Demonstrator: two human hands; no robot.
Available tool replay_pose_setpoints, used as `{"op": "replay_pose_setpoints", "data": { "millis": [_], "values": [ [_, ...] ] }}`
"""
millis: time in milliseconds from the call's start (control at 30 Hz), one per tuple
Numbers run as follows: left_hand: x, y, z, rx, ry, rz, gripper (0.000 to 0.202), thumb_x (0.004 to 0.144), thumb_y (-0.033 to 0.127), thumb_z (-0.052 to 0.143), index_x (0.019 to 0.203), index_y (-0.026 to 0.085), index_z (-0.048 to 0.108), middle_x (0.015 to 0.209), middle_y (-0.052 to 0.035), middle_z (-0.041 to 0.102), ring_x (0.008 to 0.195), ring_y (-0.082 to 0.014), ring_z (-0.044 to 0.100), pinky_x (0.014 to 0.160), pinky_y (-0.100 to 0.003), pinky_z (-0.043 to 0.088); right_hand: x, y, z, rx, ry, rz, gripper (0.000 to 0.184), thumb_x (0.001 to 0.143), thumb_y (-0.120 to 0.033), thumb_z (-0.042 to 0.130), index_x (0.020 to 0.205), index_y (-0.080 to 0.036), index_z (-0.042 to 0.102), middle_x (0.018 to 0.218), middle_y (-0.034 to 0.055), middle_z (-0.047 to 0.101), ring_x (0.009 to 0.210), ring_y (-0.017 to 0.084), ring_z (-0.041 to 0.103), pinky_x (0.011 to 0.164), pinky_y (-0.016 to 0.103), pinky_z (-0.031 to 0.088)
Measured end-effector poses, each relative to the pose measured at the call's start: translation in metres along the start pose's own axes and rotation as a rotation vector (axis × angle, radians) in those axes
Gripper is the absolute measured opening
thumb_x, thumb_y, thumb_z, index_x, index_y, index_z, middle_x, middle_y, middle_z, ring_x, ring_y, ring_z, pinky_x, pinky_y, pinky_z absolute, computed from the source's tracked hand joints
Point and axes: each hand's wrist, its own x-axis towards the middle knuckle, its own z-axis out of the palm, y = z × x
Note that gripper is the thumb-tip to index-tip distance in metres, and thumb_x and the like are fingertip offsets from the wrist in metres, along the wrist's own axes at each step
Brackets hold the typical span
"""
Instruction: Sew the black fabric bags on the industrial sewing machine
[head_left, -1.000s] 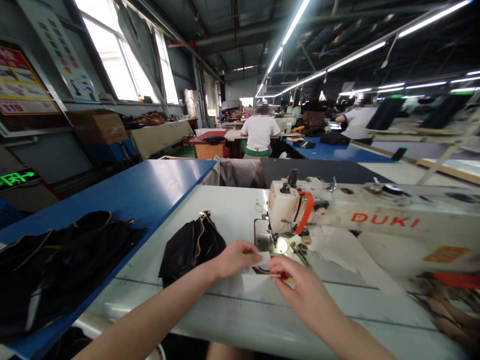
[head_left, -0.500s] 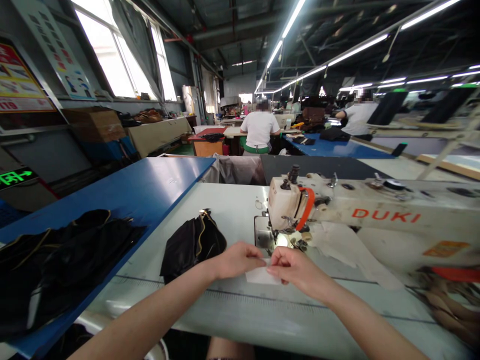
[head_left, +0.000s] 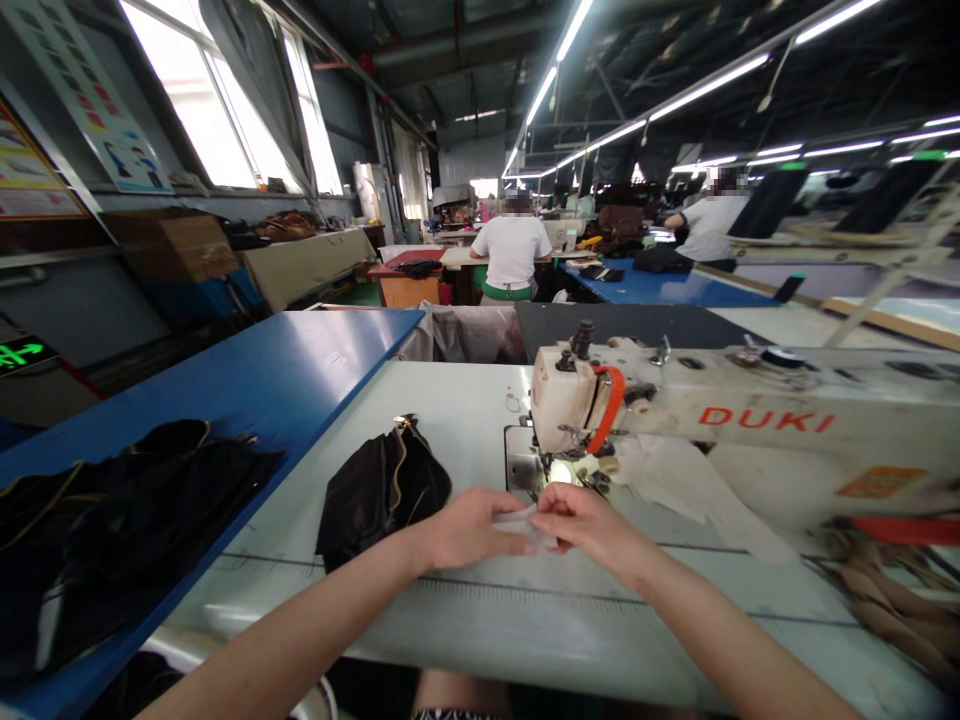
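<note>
My left hand and my right hand meet just in front of the needle of a cream sewing machine marked DUKI. Both pinch a small white piece of fabric between fingertips, held a little above the pale sewing table. A black bag with gold zipper trim lies on the table just left of my left hand.
A blue table to the left carries a pile of black fabric. White paper lies under the machine arm. Brown straps lie at the right edge. Two people work at tables farther back.
My right hand has come in toward the left one, and the white piece has been lifted off the table and bunched between both hands. The view tilted slightly down.
</note>
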Motion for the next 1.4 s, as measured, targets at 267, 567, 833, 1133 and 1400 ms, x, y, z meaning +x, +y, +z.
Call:
{"op": "replay_pose_setpoints", "data": {
  "millis": [267,567,833,1133,1400],
  "values": [
    [0.006,-0.015,0.001,-0.076,0.026,0.016,0.035,0.085,0.043,0.051,0.079,0.013,0.066,0.063,0.0017,0.051,0.059,-0.0104,0.046,0.058,-0.021,0.039,-0.009,0.001,-0.004,0.067,-0.035,-0.105,0.031,0.076,-0.05,0.061,0.079,-0.02,0.06,0.07,-0.001,0.056,0.067,0.014,0.053,0.063,0.027,0.044],
    [0.01,-0.017,0.0,-0.263,-0.016,-0.062,0.034,0.081,0.044,0.056,0.082,0.012,0.067,0.069,-0.0014,0.059,0.061,-0.0112,0.049,0.06,-0.023,0.042,-0.016,0.009,0.0,-0.035,0.102,-0.234,0.022,0.073,-0.039,0.062,0.086,-0.022,0.068,0.087,0.0043,0.068,0.083,0.021,0.061,0.076,0.034,0.048],
    [0.006,-0.011,-0.003,-0.302,0.05,-0.154,0.032,0.077,0.042,0.06,0.08,0.012,0.069,0.065,-0.0004,0.058,0.06,-0.0112,0.047,0.058,-0.022,0.036,-0.014,0.015,0.005,-0.074,0.215,-0.2,0.027,0.073,-0.047,0.06,0.07,-0.02,0.062,0.062,0.0004,0.059,0.061,0.017,0.054,0.057,0.027,0.042],
    [0.007,-0.01,0.001,-0.286,0.035,-0.13,0.035,0.079,0.043,0.058,0.086,0.011,0.07,0.066,-0.0004,0.057,0.061,-0.0107,0.044,0.057,-0.022,0.033,-0.011,0.015,0.011,-0.064,0.207,-0.166,0.028,0.069,-0.046,0.063,0.06,-0.02,0.056,0.054,-0.002,0.052,0.052,0.014,0.047,0.05,0.025,0.036],
    [0.005,-0.007,0.004,-0.165,0.077,-0.078,0.037,0.084,0.045,0.05,0.079,0.012,0.066,0.065,0.0009,0.052,0.064,-0.012,0.044,0.059,-0.022,0.034,-0.006,0.021,0.016,-0.056,0.31,-0.156,0.022,0.069,-0.041,0.061,0.062,-0.021,0.058,0.054,-0.002,0.053,0.053,0.015,0.047,0.05,0.026,0.036]
  ]
}}
